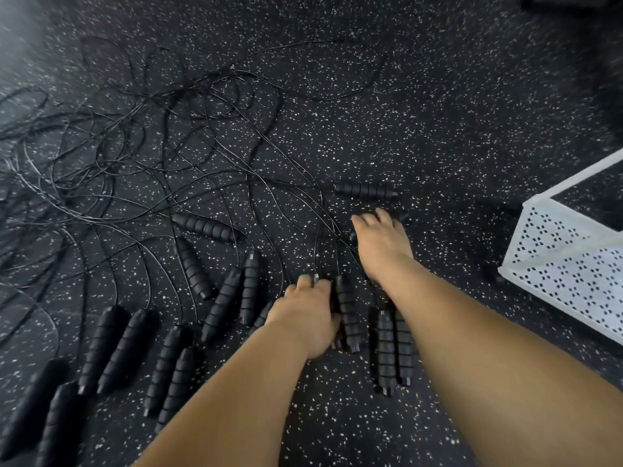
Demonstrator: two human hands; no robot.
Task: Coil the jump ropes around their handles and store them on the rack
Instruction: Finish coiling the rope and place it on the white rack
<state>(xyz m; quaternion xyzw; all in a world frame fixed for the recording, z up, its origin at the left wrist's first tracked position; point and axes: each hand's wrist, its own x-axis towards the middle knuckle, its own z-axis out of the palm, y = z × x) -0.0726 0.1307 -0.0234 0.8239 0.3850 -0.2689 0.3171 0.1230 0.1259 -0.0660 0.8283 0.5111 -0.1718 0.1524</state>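
Note:
Several black ribbed jump rope handles (347, 310) lie in a rough row on the speckled floor, and their thin black cords (188, 143) trail away into a tangle at the upper left. My left hand (305, 313) is curled over one handle in the row, most of which is hidden under the palm. My right hand (381, 242) reaches further out and curls down over another handle lying crosswise, with only its ends showing. One lone handle (365, 190) lies just beyond my right hand.
A white perforated metal rack (566, 264) stands on the floor at the right edge. A pair of handles (392, 348) lies under my right forearm. More handles (111, 345) lie at the lower left. Dark rubber floor (438, 96) stretches beyond.

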